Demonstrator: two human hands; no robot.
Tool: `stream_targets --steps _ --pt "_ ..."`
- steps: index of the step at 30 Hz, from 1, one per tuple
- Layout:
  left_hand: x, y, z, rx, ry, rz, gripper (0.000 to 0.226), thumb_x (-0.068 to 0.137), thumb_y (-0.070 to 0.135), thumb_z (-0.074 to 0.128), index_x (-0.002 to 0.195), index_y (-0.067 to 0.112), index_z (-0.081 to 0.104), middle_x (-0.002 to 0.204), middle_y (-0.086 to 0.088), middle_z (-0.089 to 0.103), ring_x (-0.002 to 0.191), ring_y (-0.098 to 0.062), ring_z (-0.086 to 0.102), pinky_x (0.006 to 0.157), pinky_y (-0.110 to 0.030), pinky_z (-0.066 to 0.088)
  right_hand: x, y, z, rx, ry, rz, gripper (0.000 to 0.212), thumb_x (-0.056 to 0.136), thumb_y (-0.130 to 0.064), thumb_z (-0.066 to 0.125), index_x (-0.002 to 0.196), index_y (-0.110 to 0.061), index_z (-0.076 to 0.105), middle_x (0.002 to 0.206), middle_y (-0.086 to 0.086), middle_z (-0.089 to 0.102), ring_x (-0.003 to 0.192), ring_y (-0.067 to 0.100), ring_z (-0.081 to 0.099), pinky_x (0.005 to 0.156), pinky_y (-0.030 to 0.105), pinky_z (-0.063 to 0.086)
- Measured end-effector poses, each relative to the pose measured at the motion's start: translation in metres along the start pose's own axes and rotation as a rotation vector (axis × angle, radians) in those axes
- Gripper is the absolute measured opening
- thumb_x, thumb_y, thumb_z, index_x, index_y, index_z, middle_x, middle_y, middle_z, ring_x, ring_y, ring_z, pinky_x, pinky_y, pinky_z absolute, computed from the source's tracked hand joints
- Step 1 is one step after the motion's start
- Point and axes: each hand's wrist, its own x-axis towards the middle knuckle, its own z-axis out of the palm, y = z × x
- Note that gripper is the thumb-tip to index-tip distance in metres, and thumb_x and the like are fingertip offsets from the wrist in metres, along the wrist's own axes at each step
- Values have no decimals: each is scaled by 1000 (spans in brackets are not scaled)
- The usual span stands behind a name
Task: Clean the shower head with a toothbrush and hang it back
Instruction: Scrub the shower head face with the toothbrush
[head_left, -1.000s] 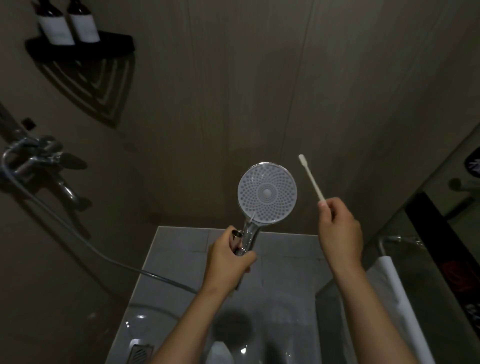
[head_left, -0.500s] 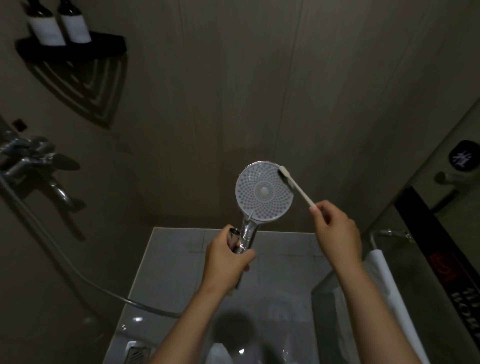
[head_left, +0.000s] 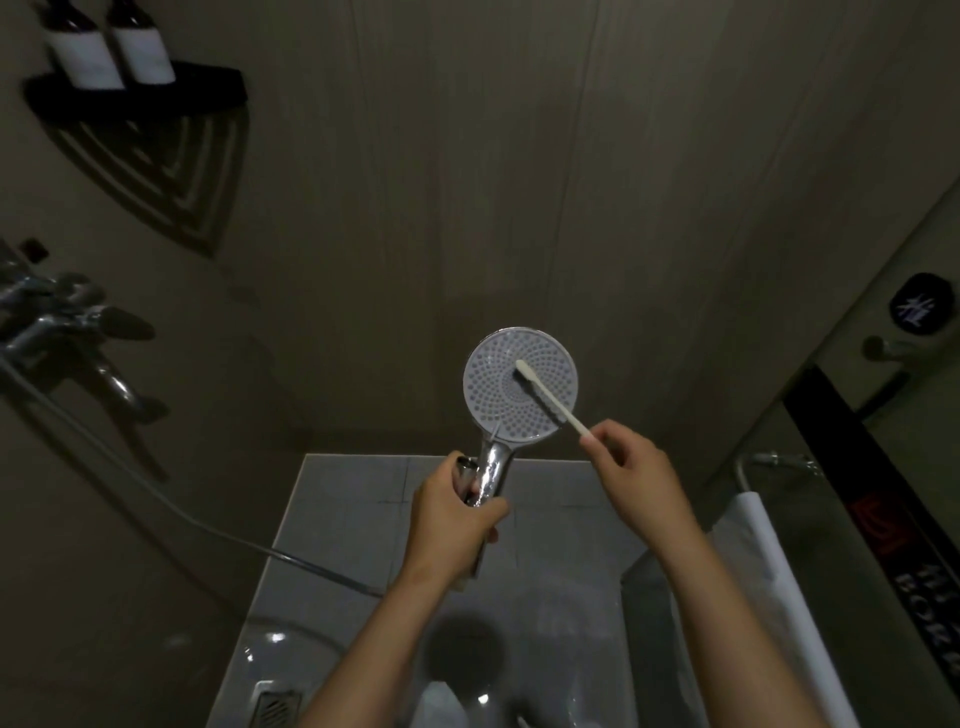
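Note:
The round shower head (head_left: 498, 395) faces me with its white nozzle plate, held upright in mid-air. My left hand (head_left: 457, 519) grips its chrome handle from below. A white toothbrush (head_left: 550, 400) lies across the plate, its bristle end at the plate's centre. My right hand (head_left: 634, 478) pinches the brush's handle end at the lower right of the head. The grey hose (head_left: 208, 530) runs from the handle off to the left.
The chrome tap mixer (head_left: 57, 322) juts from the left wall. A black corner shelf (head_left: 208, 93) with two bottles (head_left: 114, 52) hangs at the top left. Grey floor tiles (head_left: 353, 519) and a drain (head_left: 278, 709) lie below. A white towel (head_left: 769, 582) hangs by the glass door on the right.
My right hand has swung the toothbrush left and down, from beside the shower head to its rim and then onto the centre of the plate. My left hand keeps its grip.

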Motion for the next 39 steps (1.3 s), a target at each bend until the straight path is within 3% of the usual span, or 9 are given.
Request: stream_targets --steps 5,10,14,19,23,29,35,39 --pt "2 -1 -3 -6 18 7 28 69 -3 71 71 11 46 66 -12 52 52 -20 52 48 -31 51 3 4 -6 -137 161 85 20 94 -33 50 82 -19 57 59 -3 54 66 26 55 57 33 36" --pt "4 -2 -4 9 4 -25 29 71 3 72 91 0 52 77 -20 59 49 -14 57 50 -32 51 3 5 -2 -137 218 126 22 95 -34 49 84 -17 57 64 0 55 69 29 55 60 34 38" --pt "0 -1 -3 -17 -3 -36 25 72 2 71 84 9 51 70 -12 57 50 -15 55 50 -29 50 6 11 -4 -63 295 161 21 95 -28 49 81 -15 56 68 4 54 75 32 56 61 32 35" --pt "5 -2 -3 -18 4 -43 24 71 2 70 83 8 50 68 -8 54 48 -17 56 52 -39 52 3 -2 2 119 70 -28 19 94 -23 54 76 -16 56 58 -4 47 55 3 42 56 29 35" --pt "4 -1 -3 -25 14 -41 24 70 2 71 83 4 50 70 -11 57 49 -16 57 52 -45 53 -1 -5 14 10 -15 -23 22 94 -27 52 74 -19 53 54 -4 48 49 4 43 52 29 34" --pt "6 -3 -5 -64 17 -54 30 71 2 72 94 6 53 73 -7 57 47 -11 55 51 -38 52 -2 -9 9 -113 116 57 21 96 -28 48 78 -18 51 54 -3 49 50 8 45 47 26 30" --pt "8 -6 -5 -54 30 -52 26 69 3 73 80 10 50 68 -6 56 45 -12 55 51 -43 53 -1 -5 6 -147 209 128 21 97 -29 46 80 -19 51 56 -6 47 56 20 41 46 28 25" --pt "6 -4 -2 -69 31 -27 31 69 -1 71 70 13 44 59 1 51 43 -15 53 49 -41 50 -4 -6 7 7 246 85 19 97 -26 47 81 -18 53 59 -7 49 63 20 48 55 32 29"
